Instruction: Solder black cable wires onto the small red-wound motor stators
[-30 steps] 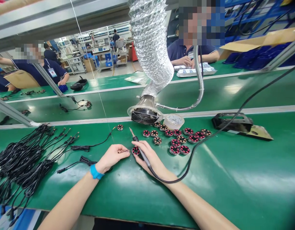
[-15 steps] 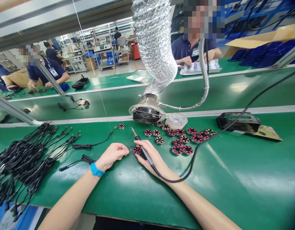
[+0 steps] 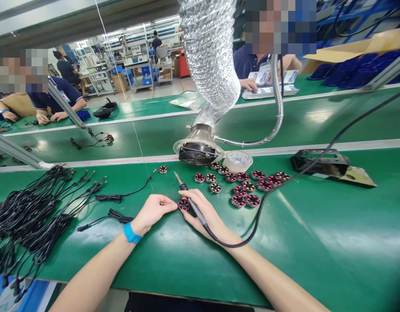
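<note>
My right hand (image 3: 203,212) is closed around a soldering iron (image 3: 197,210), its tip pointing up and away to the left. The same hand's thumb and fingers hold a small round motor stator (image 3: 183,204) with red windings. My left hand (image 3: 155,211), with a blue band at the wrist, pinches close against the stator's left edge; whatever is between its fingertips is too small to make out. A bundled black cable (image 3: 119,216) runs in under my left hand. Beyond the hands, another stator (image 3: 163,169) lies beside a black cable's bare end (image 3: 152,173).
Several stators (image 3: 240,190) sit right of my hands, near a tape roll (image 3: 238,161). A fume extractor (image 3: 200,151) hangs over the bench (image 3: 284,251). Black cables (image 3: 34,212) heap at left. A metal stand (image 3: 330,167) lies at right. Co-workers sit opposite.
My left fingertips have moved slightly right, closing the small gap to the stator. The right hand keeps its hold on the iron and stator. The whole view has shifted slightly.
</note>
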`<state>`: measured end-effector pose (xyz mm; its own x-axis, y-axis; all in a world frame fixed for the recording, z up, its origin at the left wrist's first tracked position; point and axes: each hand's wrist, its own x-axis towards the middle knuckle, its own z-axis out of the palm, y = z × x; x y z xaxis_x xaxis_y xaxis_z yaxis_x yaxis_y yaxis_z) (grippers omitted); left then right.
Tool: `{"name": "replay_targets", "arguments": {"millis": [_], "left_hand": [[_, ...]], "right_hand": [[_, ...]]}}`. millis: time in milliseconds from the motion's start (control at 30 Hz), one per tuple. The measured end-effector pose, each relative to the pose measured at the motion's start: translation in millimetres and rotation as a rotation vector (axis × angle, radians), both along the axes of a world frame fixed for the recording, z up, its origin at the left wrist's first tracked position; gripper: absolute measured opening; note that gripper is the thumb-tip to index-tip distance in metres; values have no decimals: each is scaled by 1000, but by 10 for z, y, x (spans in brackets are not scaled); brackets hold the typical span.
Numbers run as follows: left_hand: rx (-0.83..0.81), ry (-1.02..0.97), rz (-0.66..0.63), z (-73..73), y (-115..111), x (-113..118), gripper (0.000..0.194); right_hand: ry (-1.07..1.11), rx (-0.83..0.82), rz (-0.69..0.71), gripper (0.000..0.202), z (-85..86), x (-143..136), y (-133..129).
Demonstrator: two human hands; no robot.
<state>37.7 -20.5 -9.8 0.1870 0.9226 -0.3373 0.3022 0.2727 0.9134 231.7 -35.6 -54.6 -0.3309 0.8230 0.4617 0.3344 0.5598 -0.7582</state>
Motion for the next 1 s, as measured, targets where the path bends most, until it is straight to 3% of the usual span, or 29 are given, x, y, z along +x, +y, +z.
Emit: {"name": "replay_targets", "arguments": {"millis": [200,633,1000], "left_hand": [[-86,25,-8,30,15,-37,30],[-59,3,120,61,-7,51,19],[-31,58,56,111,-25,69,27]], "right_hand": [[-22,0,-7,55,12,13,-10],[-52,35,-12,55,33,0,-22],[-52,34,16,53,56,-9,-31]]}}
